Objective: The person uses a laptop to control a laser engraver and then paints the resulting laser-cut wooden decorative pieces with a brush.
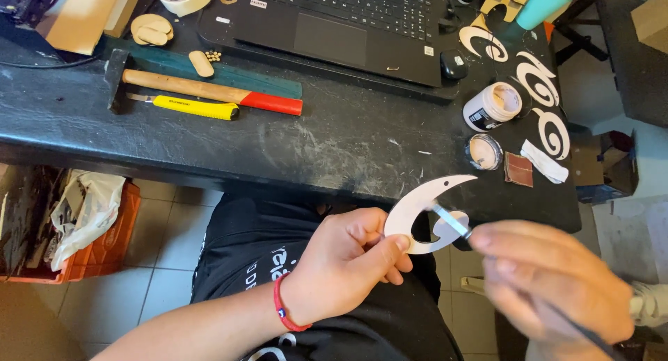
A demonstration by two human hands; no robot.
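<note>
Right hand (550, 288) — blurred — holds a thin brush (452, 222) against a curled wooden cutout (417, 208). Left hand (348, 263) pinches the cutout's lower edge, before the black tabletop (334, 145).

I've got one head cam only, looking steeply down from close range over the lap to the black workbench (334, 145) edge, facing fwd toward the laptop (348, 27) at frame top.
</note>
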